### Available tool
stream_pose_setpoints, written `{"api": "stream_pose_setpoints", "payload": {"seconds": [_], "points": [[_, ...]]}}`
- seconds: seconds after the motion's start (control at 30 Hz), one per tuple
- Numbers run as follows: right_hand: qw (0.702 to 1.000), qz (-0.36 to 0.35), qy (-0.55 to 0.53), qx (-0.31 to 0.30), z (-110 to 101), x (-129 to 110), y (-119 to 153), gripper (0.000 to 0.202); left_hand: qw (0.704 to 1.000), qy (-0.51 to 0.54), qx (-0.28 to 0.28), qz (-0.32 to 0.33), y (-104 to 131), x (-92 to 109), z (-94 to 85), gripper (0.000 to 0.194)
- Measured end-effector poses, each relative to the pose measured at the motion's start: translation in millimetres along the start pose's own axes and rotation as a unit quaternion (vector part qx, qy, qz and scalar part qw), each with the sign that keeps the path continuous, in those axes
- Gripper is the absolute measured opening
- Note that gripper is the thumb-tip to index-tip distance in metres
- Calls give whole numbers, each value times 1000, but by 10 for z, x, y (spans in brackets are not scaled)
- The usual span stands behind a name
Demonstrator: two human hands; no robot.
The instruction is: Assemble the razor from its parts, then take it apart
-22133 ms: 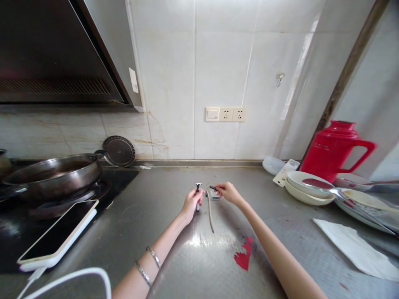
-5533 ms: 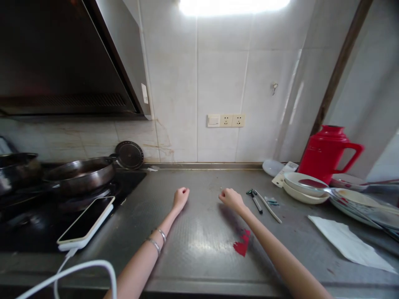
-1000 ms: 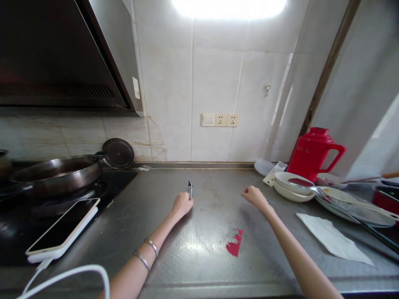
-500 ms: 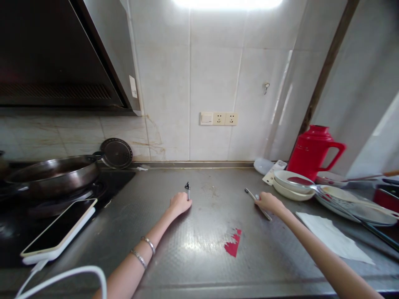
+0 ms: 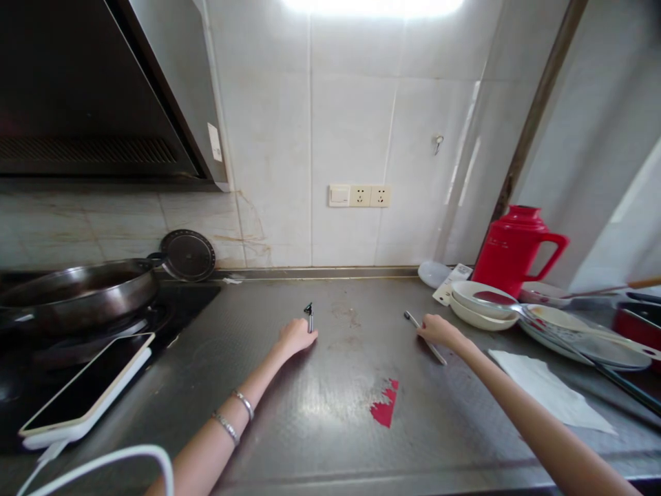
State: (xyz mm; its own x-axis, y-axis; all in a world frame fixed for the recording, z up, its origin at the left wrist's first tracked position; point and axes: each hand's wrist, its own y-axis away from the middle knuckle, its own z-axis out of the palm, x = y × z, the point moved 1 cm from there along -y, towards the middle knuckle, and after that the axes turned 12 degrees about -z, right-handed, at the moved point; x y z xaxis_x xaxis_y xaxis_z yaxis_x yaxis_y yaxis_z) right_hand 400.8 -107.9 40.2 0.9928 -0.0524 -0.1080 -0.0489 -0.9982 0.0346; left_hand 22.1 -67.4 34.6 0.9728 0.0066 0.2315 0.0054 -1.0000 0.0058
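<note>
My left hand (image 5: 297,335) is closed around a slim razor-like tool (image 5: 310,318) with a black head and a silvery handle; the head sticks up above the fingers, and the rest is hidden by the hand. To the right, my right hand (image 5: 436,329) has its fingers closed on a thin pale stick with a dark tip (image 5: 436,353), slanting across the counter; whether it is a pen or a toothbrush I cannot tell. Both hands rest at the steel countertop (image 5: 341,448). Between them and nearer me lies a torn-looking red patch (image 5: 385,406).
At left are a steel pan (image 5: 77,293) on the black hob, a round dark disc (image 5: 187,255) and a phone (image 5: 87,389) with a white cable. A red thermos (image 5: 511,251), stacked white bowls (image 5: 483,310), plates with utensils and a white cloth (image 5: 550,389) occupy the right side.
The whole view has shifted slightly. My right fingers sit a little closer over the pale stick, covering a shiny spot that showed beside them. The left hand looks nearly unmoved.
</note>
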Motion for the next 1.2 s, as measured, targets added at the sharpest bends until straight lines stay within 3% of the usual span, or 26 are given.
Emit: {"api": "stream_pose_setpoints", "payload": {"seconds": [0.1,0.2,0.4,0.57,0.73,0.93,1.2], "points": [[1000,-7,3,-4,-19,-47,-65,26,999,24,28,-15,-104,-38,-4,46],[1000,-16,-11,4,-75,-237,-138,26,994,64,77,-33,-232,-92,-23,44],[995,-51,-57,58,-120,-996,-240,29,987,93,110,-68,-375,-171,21,41],[991,-81,-80,63,9,-1632,-321,29,985,104,114,-72,-408,-196,81,39],[988,-106,-89,63,96,-2090,-375,31,986,107,112,-68,-418,-204,108,38],[988,-110,-85,64,136,-2364,-401,32,986,107,114,-61,-395,-197,112,37],[988,-116,-76,63,198,-2423,-419,32,985,113,111,-61,-385,-206,114,36]]}}
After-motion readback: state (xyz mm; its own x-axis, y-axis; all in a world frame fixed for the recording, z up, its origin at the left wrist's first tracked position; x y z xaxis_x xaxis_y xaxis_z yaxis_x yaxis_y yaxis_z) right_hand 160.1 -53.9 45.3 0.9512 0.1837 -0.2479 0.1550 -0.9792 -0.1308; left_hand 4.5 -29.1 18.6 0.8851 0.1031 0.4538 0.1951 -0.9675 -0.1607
